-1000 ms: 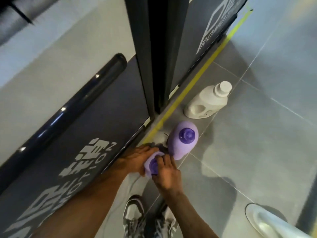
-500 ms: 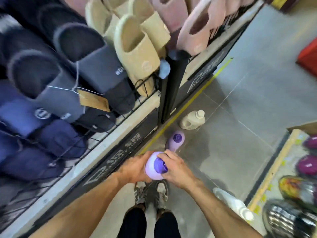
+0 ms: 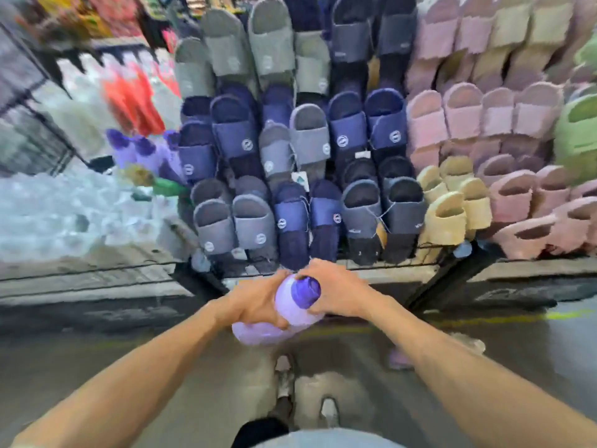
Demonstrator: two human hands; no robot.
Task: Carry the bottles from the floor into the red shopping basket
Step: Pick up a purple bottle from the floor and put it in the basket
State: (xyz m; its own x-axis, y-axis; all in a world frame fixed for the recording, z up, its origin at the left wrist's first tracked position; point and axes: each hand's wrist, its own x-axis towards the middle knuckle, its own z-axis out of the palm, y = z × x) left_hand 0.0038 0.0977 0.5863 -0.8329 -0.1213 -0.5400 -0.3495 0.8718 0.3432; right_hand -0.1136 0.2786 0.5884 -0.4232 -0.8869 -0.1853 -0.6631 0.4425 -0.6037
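Holding a pale purple plastic bottle (image 3: 290,318) clear of the grey tiled floor (image 3: 97,367), the person has it in front of the body with both hands on it. The left hand (image 3: 255,299) wraps the bottle's body from the side, fingers curled round it and clamped on the plastic. The right hand (image 3: 337,294) closes round the neck just beside the dark purple screw cap (image 3: 305,291), also gripping tight. The bottle lies tilted, cap up and towards the wire rack of hanging fabric slippers (image 3: 310,140), base down towards the left.

The two-handed hold looks chosen for weight and slipperiness: a smooth, probably full bottle is steadier with one hand round the narrow neck and the other bearing the bulk. This reads as the carrying step.

The red shopping basket is not in view, so the person will likely need to turn away from the rack to reach it. Low on the floor beneath the right forearm lie a blurred purple shape (image 3: 400,358) and a pale one (image 3: 468,342), perhaps further bottles; too smeared to tell.
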